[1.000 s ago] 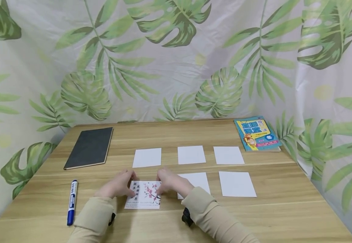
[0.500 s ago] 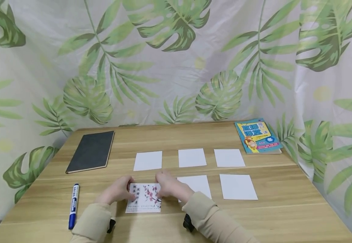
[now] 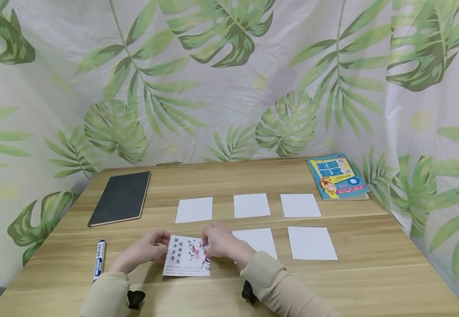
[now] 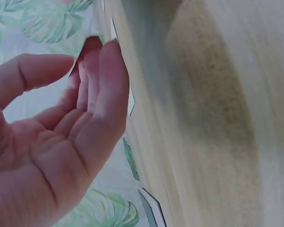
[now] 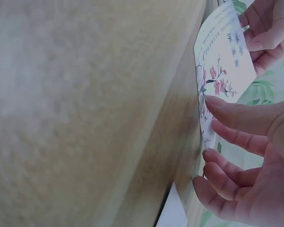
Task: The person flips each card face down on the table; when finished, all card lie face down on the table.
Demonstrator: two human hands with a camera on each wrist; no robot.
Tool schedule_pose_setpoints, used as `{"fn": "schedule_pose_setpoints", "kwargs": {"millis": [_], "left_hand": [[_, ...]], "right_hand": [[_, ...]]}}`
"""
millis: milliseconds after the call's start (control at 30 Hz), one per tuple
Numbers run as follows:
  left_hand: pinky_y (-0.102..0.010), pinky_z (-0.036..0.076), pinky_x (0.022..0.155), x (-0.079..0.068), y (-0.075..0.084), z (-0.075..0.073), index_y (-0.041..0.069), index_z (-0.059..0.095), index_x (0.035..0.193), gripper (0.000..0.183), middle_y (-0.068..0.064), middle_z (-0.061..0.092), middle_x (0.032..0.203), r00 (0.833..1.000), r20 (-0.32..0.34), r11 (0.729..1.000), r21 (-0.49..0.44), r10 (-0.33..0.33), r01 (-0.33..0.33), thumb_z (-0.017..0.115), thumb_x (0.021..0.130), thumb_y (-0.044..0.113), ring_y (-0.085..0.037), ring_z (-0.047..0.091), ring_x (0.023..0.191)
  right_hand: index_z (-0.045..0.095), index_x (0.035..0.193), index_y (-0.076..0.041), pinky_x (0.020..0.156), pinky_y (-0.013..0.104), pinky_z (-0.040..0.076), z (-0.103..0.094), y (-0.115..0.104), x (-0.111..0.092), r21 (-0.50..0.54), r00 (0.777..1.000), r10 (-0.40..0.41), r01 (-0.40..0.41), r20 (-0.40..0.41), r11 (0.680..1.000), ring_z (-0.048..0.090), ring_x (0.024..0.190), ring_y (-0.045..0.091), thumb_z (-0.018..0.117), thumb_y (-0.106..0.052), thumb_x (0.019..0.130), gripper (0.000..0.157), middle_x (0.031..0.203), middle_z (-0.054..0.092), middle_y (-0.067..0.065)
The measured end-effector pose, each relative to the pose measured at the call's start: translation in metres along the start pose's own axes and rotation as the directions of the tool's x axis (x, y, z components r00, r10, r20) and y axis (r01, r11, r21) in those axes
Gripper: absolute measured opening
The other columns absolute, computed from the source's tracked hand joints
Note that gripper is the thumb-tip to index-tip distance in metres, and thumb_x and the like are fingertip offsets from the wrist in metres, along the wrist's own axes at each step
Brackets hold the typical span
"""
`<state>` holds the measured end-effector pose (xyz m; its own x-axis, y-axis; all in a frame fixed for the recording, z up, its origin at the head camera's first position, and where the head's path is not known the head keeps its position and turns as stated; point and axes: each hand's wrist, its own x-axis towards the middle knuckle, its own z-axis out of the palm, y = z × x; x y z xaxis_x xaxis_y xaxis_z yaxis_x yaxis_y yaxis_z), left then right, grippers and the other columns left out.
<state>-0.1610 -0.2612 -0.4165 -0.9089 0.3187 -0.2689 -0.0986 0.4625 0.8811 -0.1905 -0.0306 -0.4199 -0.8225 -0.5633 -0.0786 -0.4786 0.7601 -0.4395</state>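
A square card point(image 3: 187, 259) printed with dark characters and pink blossom lies face up before the person, its left side raised off the table. At its left edge the left hand point(image 3: 144, 251) pinches it, thumb on the face and fingers behind, as the right wrist view shows. In the left wrist view the left hand point(image 4: 61, 127) has its fingers bent and hides most of the card. The right hand point(image 3: 224, 243) holds the card's upper right edge. Its thumb rests on the blossom print in the right wrist view, with the right hand's point(image 5: 260, 161) other fingers along the edge.
Several blank white cards, such as the back left one point(image 3: 194, 210), lie in two rows on the wooden table point(image 3: 229, 176). A black notebook point(image 3: 120, 198) and a blue-and-white marker point(image 3: 99, 260) are to the left. A colourful book point(image 3: 337, 177) lies at the back right.
The left hand has shifted slightly left and the printed card's left side has come up, tilting the card a little. The right hand stays at the card's right edge.
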Motion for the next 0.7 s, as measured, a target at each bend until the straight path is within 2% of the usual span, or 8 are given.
{"fn": "schedule_pose_setpoints", "kwargs": {"millis": [167,333,400,500,533,600,667,700], "left_hand": [[-0.035,0.057,0.077,-0.004,0.004,-0.002,-0.019,0.037,0.123,0.043,-0.019,0.057,0.107,0.999,0.050,0.997,-0.080,0.011,-0.007,0.049,0.087,0.001,-0.016,0.060,0.088],[-0.037,0.056,0.081,-0.005,0.008,-0.002,-0.017,0.035,0.126,0.042,-0.022,0.057,0.112,0.998,0.053,0.996,-0.083,0.027,-0.023,0.050,0.092,0.004,-0.016,0.060,0.095],[-0.036,0.056,0.081,-0.005,0.009,-0.001,-0.017,0.034,0.129,0.043,-0.025,0.055,0.117,0.998,0.048,0.996,-0.082,0.034,-0.030,0.048,0.093,0.003,-0.016,0.059,0.098],[-0.032,0.055,0.081,-0.003,0.010,-0.001,-0.016,0.030,0.133,0.048,-0.032,0.050,0.125,0.997,0.043,0.995,-0.086,0.059,-0.056,0.048,0.092,0.002,-0.018,0.059,0.103],[-0.031,0.055,0.081,-0.003,0.011,-0.001,-0.016,0.028,0.134,0.050,-0.033,0.048,0.127,0.997,0.041,0.994,-0.085,0.070,-0.066,0.048,0.092,0.001,-0.019,0.059,0.105],[-0.030,0.054,0.081,-0.003,0.011,0.000,-0.016,0.027,0.136,0.053,-0.036,0.045,0.129,0.995,0.041,0.993,-0.082,0.093,-0.089,0.050,0.090,0.001,-0.024,0.058,0.108],[-0.032,0.054,0.083,-0.002,0.012,0.001,-0.015,0.027,0.137,0.055,-0.036,0.043,0.131,0.994,0.036,0.991,-0.087,0.102,-0.099,0.051,0.090,0.001,-0.028,0.056,0.112],[-0.033,0.054,0.084,-0.002,0.013,0.002,-0.014,0.027,0.137,0.055,-0.036,0.043,0.132,0.994,0.034,0.991,-0.089,0.104,-0.101,0.051,0.090,0.001,-0.029,0.056,0.113]], "right_hand": [[0.064,0.080,-0.015,0.073,0.023,0.038,0.001,-0.001,-0.003,-0.002,0.999,-0.026,0.026,-0.027,1.000,0.043,0.086,0.014,0.079,-0.014,0.069,0.018,0.089,0.054,0.000],[0.062,0.082,-0.010,0.063,0.017,0.038,0.005,-0.005,-0.001,0.039,0.995,-0.099,0.100,-0.023,0.994,0.044,0.073,0.009,0.071,-0.001,0.070,0.017,0.079,0.059,-0.001],[0.061,0.084,-0.008,0.058,0.015,0.038,0.006,-0.006,0.000,0.073,0.993,-0.119,0.119,-0.006,0.990,0.045,0.068,0.007,0.070,0.000,0.072,0.017,0.078,0.059,0.000],[0.062,0.089,-0.007,0.059,0.014,0.042,0.006,-0.008,0.000,0.181,0.994,-0.105,0.099,0.024,0.979,0.048,0.068,0.005,0.070,-0.003,0.076,0.016,0.080,0.060,0.000],[0.063,0.091,-0.006,0.059,0.015,0.044,0.006,-0.009,0.000,0.238,0.995,-0.098,0.087,0.036,0.967,0.051,0.068,0.006,0.070,-0.005,0.078,0.015,0.081,0.061,0.001],[0.064,0.097,-0.004,0.058,0.019,0.049,0.005,-0.010,0.000,0.382,0.995,-0.077,0.047,0.064,0.923,0.056,0.067,0.010,0.068,-0.011,0.083,0.016,0.082,0.063,0.004],[0.065,0.103,-0.003,0.058,0.024,0.053,0.004,-0.012,0.001,0.521,0.994,-0.051,-0.006,0.093,0.853,0.060,0.068,0.015,0.064,-0.019,0.088,0.022,0.084,0.065,0.006],[0.064,0.107,-0.002,0.059,0.027,0.055,0.003,-0.012,0.001,0.587,0.993,-0.041,-0.032,0.110,0.809,0.063,0.071,0.018,0.062,-0.024,0.090,0.027,0.086,0.065,0.008]]}}
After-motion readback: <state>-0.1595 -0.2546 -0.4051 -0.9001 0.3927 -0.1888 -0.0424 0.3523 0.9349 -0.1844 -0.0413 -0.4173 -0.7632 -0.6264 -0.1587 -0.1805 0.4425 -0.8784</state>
